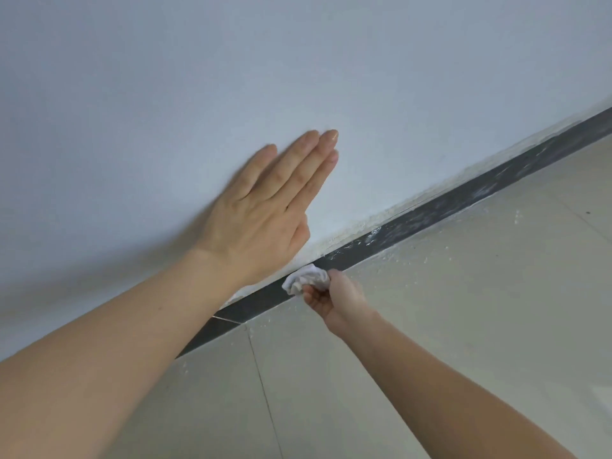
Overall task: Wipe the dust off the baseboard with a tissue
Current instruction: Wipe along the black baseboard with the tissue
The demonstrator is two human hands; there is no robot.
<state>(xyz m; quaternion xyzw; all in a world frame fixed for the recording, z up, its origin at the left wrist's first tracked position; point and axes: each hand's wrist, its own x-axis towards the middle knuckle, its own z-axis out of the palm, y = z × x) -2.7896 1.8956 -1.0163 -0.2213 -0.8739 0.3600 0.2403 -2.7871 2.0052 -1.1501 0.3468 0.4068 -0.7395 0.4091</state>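
A dark grey baseboard [463, 198] runs diagonally from lower left to upper right between the wall and the floor. White dust streaks cover its right stretch. My right hand [334, 298] grips a crumpled white tissue [306, 279] and holds it against the baseboard. My left hand [265, 210] lies flat on the wall above the baseboard, fingers straight and together. Its wrist hides a short piece of the baseboard.
The pale blue-white wall [298, 61] fills the upper half of the view, with rough plaster along its bottom edge. Beige floor tiles [463, 326] lie below, sprinkled with white specks near the baseboard.
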